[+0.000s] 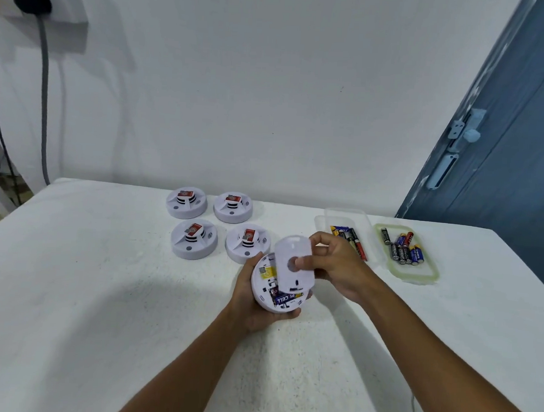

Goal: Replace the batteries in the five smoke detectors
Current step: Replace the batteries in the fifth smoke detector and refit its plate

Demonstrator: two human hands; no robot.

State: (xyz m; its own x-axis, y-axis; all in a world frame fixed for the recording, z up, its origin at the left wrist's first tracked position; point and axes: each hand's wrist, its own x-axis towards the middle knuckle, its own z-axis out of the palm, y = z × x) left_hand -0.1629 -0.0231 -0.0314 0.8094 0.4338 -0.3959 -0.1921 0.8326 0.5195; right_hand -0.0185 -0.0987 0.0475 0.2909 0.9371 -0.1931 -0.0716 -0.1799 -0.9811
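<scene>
My left hand (252, 308) grips a white smoke detector (267, 292) turned back side up, tilted above the table. Its inside shows a blue battery (286, 299) and a yellow label. My right hand (333, 265) pinches the detector's white back cover (293, 263), lifted off and held just above the open back. Several other white smoke detectors stand on the table behind, among them one at the back left (186, 202), one at the back right (233, 207) and one in front on the left (194, 238).
A clear plastic box (345, 219) to the right holds several batteries (354, 240). Its green-rimmed lid (418, 276) lies beside it with more batteries (404, 249) on it. White cloth covers the table (102, 291). A blue door (503, 155) stands at right, cables hang at left.
</scene>
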